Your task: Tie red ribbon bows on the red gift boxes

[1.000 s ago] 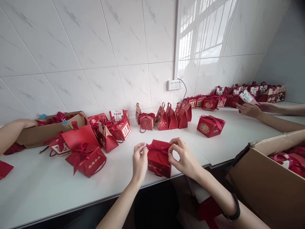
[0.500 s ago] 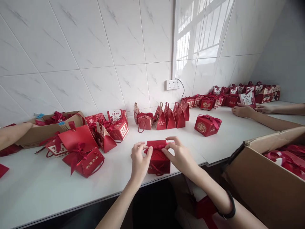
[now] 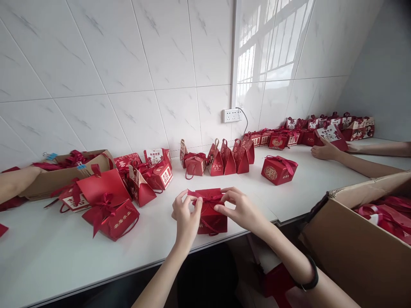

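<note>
A red gift box (image 3: 213,222) with a ribbon across its top and a twisted cord on its front stands near the table's front edge. My left hand (image 3: 188,214) pinches the ribbon (image 3: 210,198) at the left side of the box top. At the right side, my right hand (image 3: 239,209) has its fingers bent close to the ribbon; its thumb and forefinger stand a little apart. Behind and to the right sits another red box with a ribbon (image 3: 279,170).
Red boxes (image 3: 128,184) crowd the left, near a cardboard box (image 3: 48,184) and a person's arm (image 3: 19,184). Pointed boxes (image 3: 229,160) stand by the wall. At right, another person's hand (image 3: 326,150) touches a box (image 3: 332,136); a large carton (image 3: 359,239) stands in front.
My right thumb and forefinger have parted beside the ribbon. A ribbon end now sticks up by my left fingers. The other person's box at right has tilted.
</note>
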Available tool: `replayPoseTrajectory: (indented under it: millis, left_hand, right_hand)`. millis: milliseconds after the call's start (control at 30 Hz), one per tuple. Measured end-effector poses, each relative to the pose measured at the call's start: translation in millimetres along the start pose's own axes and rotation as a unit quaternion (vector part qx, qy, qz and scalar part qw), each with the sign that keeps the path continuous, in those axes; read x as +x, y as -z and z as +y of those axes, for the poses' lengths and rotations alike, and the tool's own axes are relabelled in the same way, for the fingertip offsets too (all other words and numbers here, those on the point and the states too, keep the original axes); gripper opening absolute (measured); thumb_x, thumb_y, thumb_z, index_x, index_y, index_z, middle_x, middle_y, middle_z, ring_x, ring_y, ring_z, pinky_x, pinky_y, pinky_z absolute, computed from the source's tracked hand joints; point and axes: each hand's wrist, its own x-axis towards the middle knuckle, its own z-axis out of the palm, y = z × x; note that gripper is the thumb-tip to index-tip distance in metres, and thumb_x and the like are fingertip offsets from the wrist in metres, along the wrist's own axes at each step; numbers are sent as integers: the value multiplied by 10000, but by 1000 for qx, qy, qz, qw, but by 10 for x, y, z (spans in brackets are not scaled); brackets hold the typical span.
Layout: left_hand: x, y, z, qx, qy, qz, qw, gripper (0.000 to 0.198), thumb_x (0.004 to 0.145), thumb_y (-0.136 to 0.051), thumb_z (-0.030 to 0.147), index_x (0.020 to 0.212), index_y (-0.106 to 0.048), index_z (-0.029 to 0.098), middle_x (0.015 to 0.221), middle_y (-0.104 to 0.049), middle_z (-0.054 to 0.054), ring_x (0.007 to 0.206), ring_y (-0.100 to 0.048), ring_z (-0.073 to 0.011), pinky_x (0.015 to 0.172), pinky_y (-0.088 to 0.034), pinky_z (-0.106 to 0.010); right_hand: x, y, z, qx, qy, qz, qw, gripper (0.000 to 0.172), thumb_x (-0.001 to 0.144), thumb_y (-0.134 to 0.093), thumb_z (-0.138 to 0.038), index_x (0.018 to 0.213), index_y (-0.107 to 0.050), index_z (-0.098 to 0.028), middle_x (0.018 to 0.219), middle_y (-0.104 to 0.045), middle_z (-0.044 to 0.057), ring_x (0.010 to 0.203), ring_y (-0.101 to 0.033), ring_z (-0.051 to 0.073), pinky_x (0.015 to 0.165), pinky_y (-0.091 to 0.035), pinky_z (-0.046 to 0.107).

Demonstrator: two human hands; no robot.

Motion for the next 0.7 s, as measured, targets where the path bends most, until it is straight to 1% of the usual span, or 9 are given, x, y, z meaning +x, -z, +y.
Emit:
replayPoseTrajectory:
  millis: [67, 133, 200, 267, 333, 433, 500, 600, 700]
  left_hand:
    - [2, -1, 7, -6, 11, 0, 1000, 194, 775, -514, 392, 684, -569, 231, 1242, -464, -74, 1275, -330, -290, 1043, -181, -548]
    - [3, -3, 14, -11, 18, 1, 1000, 174, 772, -527, 368, 678, -567, 227, 1233, -470, -77, 1270, -337, -289, 1041, -185, -548]
    - [1, -4, 15, -17, 22, 12, 1000, 151, 762, -549, 344, 674, -563, 222, 1235, -470, -83, 1269, -337, -291, 1037, -200, -544]
    - [-2, -7, 10, -28, 20, 33, 999, 138, 754, -566, 329, 675, -558, 216, 1247, -463, -85, 1272, -332, -291, 1033, -223, -532]
    - [-4, -13, -2, -47, 23, 51, 997, 149, 756, -573, 339, 677, -556, 213, 1248, -464, -81, 1268, -335, -286, 1028, -253, -512]
    - [-2, -38, -35, -91, 49, 54, 993, 191, 762, -575, 379, 678, -560, 209, 1240, -481, -71, 1245, -364, -282, 998, -318, -467]
    - [1, -71, -71, -130, 68, 50, 988, 217, 762, -579, 403, 683, -560, 201, 1239, -489, -73, 1213, -408, -281, 960, -370, -429]
    - [2, -136, -136, -191, 85, 47, 977, 247, 777, -567, 428, 723, -563, 187, 1212, -514, -88, 1131, -496, -259, 897, -428, -373]
    - [1, -194, -180, -228, 94, 52, 968, 273, 796, -543, 447, 765, -566, 177, 1197, -534, -99, 1073, -543, -231, 846, -459, -327]
  right_hand:
    - [-5, -44, -14, -18, -10, 18, 1000, 252, 730, -671, -407, 719, -534, -195, 1081, -571, 81, 998, -586, 237, 860, -457, 366]
    - [3, -82, -14, -35, -17, 27, 999, 221, 752, -650, -362, 702, -512, -197, 1073, -571, 72, 921, -607, 220, 825, -466, 371]
    - [20, -107, 5, -31, -11, 28, 999, 185, 798, -591, -325, 691, -514, -196, 1084, -569, 70, 910, -608, 208, 825, -465, 371]
    - [37, -115, 37, -12, 1, 23, 1000, 179, 833, -538, -315, 700, -533, -196, 1109, -564, 77, 958, -599, 209, 846, -459, 368]
    - [51, -107, 67, 15, 7, 14, 1000, 195, 854, -500, -320, 713, -551, -195, 1116, -564, 89, 1045, -573, 220, 870, -450, 361]
    - [62, -78, 94, 40, 5, 3, 999, 250, 874, -457, -325, 681, -542, -191, 1130, -564, 106, 1160, -508, 232, 873, -445, 344]
    - [66, -64, 107, 52, -2, -2, 999, 290, 876, -451, -339, 639, -519, -186, 1152, -556, 114, 1172, -496, 237, 875, -439, 344]
    - [78, -68, 147, 110, -34, -26, 993, 343, 861, -471, -414, 632, -540, -168, 1194, -531, 130, 1126, -521, 249, 900, -429, 374]
    - [100, -94, 203, 214, -76, -53, 973, 400, 805, -532, -518, 683, -610, -146, 1190, -540, 137, 1126, -514, 268, 915, -431, 393]
